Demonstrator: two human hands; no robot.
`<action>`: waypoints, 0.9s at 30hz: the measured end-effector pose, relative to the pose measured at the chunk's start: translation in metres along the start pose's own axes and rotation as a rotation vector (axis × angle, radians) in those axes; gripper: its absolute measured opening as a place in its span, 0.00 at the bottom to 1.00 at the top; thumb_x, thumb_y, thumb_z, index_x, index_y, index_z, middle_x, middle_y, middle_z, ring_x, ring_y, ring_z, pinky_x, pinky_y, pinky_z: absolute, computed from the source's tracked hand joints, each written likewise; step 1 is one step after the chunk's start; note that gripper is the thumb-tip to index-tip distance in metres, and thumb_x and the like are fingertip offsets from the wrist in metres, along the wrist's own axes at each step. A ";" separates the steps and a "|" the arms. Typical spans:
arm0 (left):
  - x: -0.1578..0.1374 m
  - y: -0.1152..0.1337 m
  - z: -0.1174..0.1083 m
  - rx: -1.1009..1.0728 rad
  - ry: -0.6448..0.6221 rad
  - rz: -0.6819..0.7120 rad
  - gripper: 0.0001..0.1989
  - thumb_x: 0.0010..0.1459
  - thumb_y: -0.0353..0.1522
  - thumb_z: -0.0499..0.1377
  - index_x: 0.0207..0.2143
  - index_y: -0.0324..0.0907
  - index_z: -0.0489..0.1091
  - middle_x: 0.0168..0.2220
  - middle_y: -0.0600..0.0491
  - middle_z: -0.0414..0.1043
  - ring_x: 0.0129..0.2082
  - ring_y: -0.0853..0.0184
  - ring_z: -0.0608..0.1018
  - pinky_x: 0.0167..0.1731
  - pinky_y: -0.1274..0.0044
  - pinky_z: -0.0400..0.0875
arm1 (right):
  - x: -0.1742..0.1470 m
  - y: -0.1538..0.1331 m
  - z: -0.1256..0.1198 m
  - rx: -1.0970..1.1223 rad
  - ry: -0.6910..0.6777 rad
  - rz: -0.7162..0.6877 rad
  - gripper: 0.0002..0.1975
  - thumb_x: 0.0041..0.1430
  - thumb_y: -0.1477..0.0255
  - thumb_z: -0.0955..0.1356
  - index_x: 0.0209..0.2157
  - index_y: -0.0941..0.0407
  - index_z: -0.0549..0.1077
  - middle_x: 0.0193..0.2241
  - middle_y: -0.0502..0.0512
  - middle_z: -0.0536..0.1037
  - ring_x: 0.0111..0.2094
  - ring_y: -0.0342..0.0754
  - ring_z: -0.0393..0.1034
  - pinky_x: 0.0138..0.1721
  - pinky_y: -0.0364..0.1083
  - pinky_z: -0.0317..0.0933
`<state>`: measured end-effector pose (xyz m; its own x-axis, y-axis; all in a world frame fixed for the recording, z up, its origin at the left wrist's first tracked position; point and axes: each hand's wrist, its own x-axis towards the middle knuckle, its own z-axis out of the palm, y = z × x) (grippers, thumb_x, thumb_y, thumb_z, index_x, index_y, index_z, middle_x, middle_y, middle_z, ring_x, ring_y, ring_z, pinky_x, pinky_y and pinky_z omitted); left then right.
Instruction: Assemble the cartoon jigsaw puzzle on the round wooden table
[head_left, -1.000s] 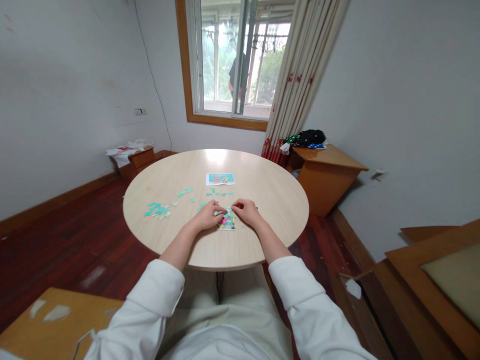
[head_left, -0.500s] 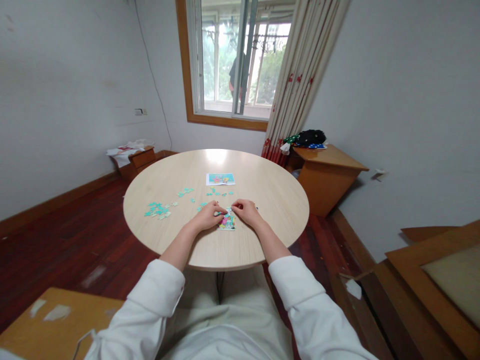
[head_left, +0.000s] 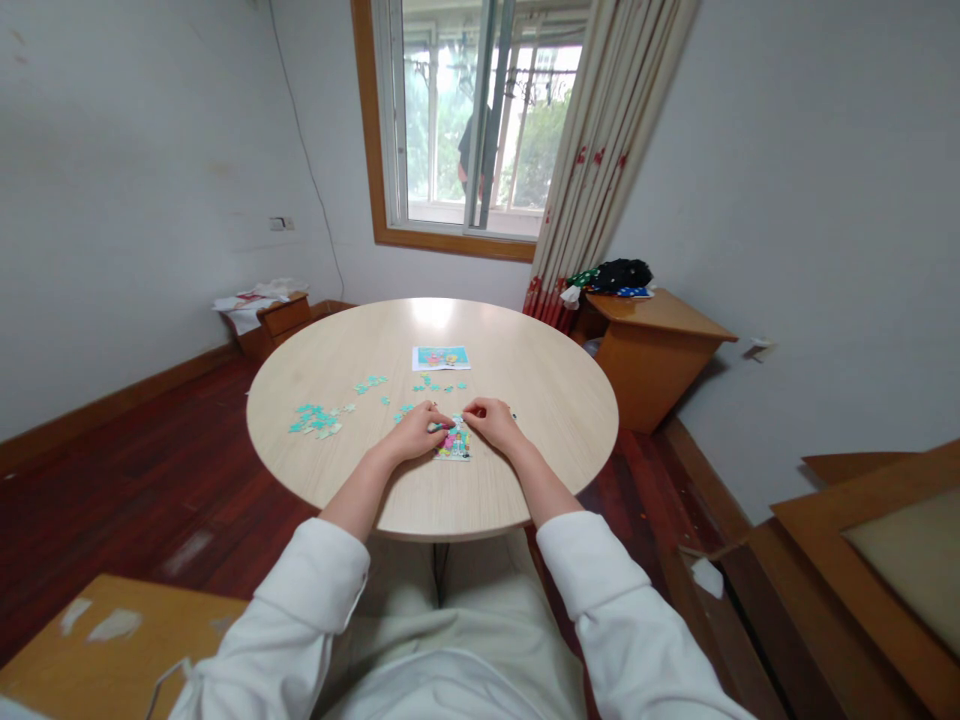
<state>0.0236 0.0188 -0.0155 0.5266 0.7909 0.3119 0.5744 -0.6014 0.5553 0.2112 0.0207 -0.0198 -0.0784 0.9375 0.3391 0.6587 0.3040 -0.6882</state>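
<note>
A partly joined jigsaw puzzle (head_left: 457,447), pink, yellow and white, lies on the table in front of me. My left hand (head_left: 417,433) rests at its left side, with bent thumb and fingers gripping its upper left edge. From the right, my right hand (head_left: 492,424) reaches to the top edge, thumb and fingertips pinched on a small jigsaw piece (head_left: 458,420). The fingers partly cover that piece and the puzzle's upper part. A few turquoise pieces (head_left: 403,412) lie just beyond my left hand. A dark bit shows behind my right hand.
The round wooden table (head_left: 337,348) bears a picture sheet (head_left: 442,358) beyond my hands. Loose turquoise pieces form a pile (head_left: 315,420) at the left, with others (head_left: 371,384) nearer the middle. A wooden cabinet (head_left: 652,350) stands at right, and a person (head_left: 477,150) is outside the window.
Almost nothing differs. Both hands stay at the puzzle, with at most a tiny shift of the right fingers.
</note>
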 end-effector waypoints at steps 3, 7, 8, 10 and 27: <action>0.000 0.000 0.000 -0.003 -0.004 -0.003 0.14 0.50 0.27 0.56 0.39 0.41 0.76 0.34 0.50 0.64 0.37 0.66 0.72 0.44 0.74 0.65 | 0.000 0.000 -0.001 -0.003 0.005 0.008 0.04 0.47 0.73 0.68 0.25 0.58 0.76 0.24 0.51 0.77 0.25 0.42 0.66 0.31 0.41 0.58; -0.001 0.002 -0.001 -0.007 -0.006 -0.008 0.14 0.50 0.27 0.56 0.39 0.42 0.76 0.33 0.51 0.64 0.37 0.67 0.72 0.44 0.74 0.66 | 0.000 0.002 0.000 -0.014 0.004 -0.002 0.03 0.47 0.73 0.69 0.24 0.57 0.75 0.24 0.50 0.76 0.25 0.42 0.66 0.31 0.41 0.58; -0.001 0.002 -0.001 -0.005 -0.006 -0.008 0.14 0.50 0.27 0.56 0.39 0.42 0.76 0.33 0.51 0.64 0.37 0.67 0.72 0.44 0.74 0.66 | 0.000 0.002 0.000 -0.020 0.003 -0.006 0.03 0.47 0.73 0.69 0.24 0.57 0.75 0.24 0.50 0.76 0.25 0.42 0.66 0.31 0.41 0.58; -0.001 0.002 -0.001 -0.003 -0.006 -0.008 0.14 0.50 0.28 0.56 0.39 0.42 0.76 0.33 0.51 0.64 0.37 0.67 0.72 0.44 0.75 0.66 | 0.000 0.003 0.000 -0.036 0.002 -0.011 0.03 0.48 0.73 0.69 0.24 0.56 0.75 0.24 0.51 0.76 0.26 0.42 0.66 0.32 0.41 0.57; 0.000 0.000 0.001 0.001 -0.004 0.003 0.14 0.50 0.28 0.55 0.39 0.42 0.76 0.33 0.51 0.64 0.36 0.67 0.72 0.44 0.74 0.66 | 0.001 0.005 0.003 -0.127 -0.003 -0.087 0.03 0.51 0.74 0.68 0.25 0.57 0.74 0.25 0.51 0.75 0.27 0.42 0.65 0.32 0.42 0.56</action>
<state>0.0239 0.0187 -0.0161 0.5312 0.7884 0.3103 0.5732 -0.6041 0.5536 0.2127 0.0238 -0.0248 -0.1415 0.9092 0.3916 0.7387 0.3603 -0.5697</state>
